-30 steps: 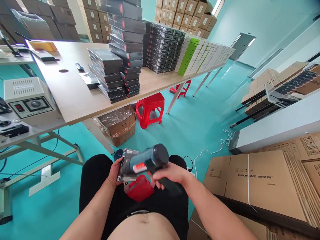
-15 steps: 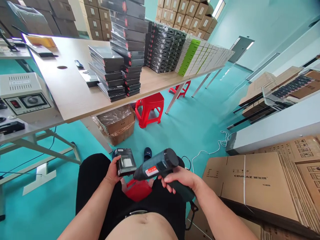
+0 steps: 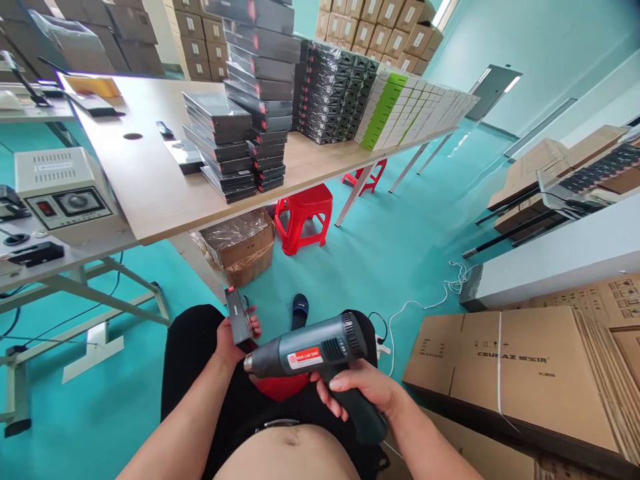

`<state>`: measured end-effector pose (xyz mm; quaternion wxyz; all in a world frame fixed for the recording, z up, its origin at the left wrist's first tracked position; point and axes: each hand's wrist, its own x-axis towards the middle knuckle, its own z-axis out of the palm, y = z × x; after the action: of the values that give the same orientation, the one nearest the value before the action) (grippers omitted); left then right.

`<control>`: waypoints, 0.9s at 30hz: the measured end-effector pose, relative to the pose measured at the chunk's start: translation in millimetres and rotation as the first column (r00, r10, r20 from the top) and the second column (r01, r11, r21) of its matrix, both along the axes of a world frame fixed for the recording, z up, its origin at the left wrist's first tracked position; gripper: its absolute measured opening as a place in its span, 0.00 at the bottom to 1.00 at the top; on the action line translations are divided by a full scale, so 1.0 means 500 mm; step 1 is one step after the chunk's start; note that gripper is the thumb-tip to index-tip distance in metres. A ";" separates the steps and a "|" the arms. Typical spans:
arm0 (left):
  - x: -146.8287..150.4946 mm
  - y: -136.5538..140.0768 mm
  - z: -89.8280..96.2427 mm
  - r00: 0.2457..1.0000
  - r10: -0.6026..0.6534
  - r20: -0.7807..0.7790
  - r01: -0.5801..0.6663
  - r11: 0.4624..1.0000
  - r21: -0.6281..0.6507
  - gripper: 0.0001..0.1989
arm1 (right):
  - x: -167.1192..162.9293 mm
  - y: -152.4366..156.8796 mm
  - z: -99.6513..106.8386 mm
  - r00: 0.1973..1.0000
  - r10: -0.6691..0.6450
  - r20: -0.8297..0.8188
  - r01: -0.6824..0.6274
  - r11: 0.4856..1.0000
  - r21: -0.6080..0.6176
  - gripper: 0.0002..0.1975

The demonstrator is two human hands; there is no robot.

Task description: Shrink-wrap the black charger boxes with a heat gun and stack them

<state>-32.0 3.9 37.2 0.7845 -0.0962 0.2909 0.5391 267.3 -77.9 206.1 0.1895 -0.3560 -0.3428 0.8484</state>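
My left hand (image 3: pixel 229 343) grips a small dark box (image 3: pixel 239 319) above my lap, its narrow side turned up and its broad face out of sight. In my right hand (image 3: pixel 361 385) is a heat gun (image 3: pixel 309 355), dark blue-grey with a red and white label, held by its black handle. The gun's metal nozzle points left at the box's lower end, close to it; whether they touch I cannot tell. My right fingers wrap the handle near the trigger.
Stacks of dark boxes (image 3: pixel 219 143) stand on the table (image 3: pixel 165 212). A beige control unit (image 3: pixel 67 193) is at left. Below the table are a red stool (image 3: pixel 305 220) and an open carton (image 3: pixel 245 250). Large cartons (image 3: pixel 465 360) fill the lower right; a white cord (image 3: pixel 400 310) crosses the floor.
The dark box has been turned in my left hand, from its windowed broad face to a narrow side. The heat gun has levelled out. The view has shifted slightly.
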 end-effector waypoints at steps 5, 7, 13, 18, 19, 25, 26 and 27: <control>-0.002 -0.006 0.002 0.961 -0.276 0.005 0.269 0.940 0.212 0.27 | 0.074 0.040 -0.010 0.991 -0.023 0.133 0.019 0.999 0.027 0.19; 0.004 -0.008 0.007 0.960 -0.279 0.034 0.264 0.936 0.234 0.29 | 0.065 0.069 -0.020 0.967 -0.166 0.192 0.154 0.985 0.074 0.17; 0.005 -0.017 0.025 0.967 -0.255 0.014 0.248 0.950 0.190 0.33 | -0.055 0.139 -0.023 0.916 -0.386 0.111 0.373 0.919 0.125 0.15; -0.005 -0.013 0.011 0.990 -0.104 -0.100 0.112 0.991 0.078 0.20 | -0.052 0.122 0.031 0.972 0.156 0.173 -0.178 0.977 0.119 0.14; -0.004 -0.012 0.008 0.990 -0.106 -0.095 0.114 0.990 0.078 0.20 | -0.043 0.115 0.040 0.945 0.255 0.204 -0.282 0.953 0.112 0.13; 0.007 -0.008 0.010 0.976 -0.201 -0.080 0.203 0.979 0.025 0.21 | -0.080 0.111 0.040 0.982 0.032 0.187 -0.062 0.986 0.155 0.16; 0.006 -0.008 0.011 0.974 -0.216 -0.064 0.217 0.976 0.021 0.21 | -0.093 0.119 0.033 0.982 -0.074 0.175 0.046 0.986 0.161 0.17; 0.005 -0.009 0.012 0.972 -0.231 -0.043 0.233 0.972 0.023 0.22 | -0.102 0.128 0.027 0.969 -0.173 0.175 0.144 0.975 0.169 0.17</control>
<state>-29.7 -0.6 43.4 0.8374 -0.0399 0.3082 0.4496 216.3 -14.1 219.4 0.2506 -0.4451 -0.3945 0.7638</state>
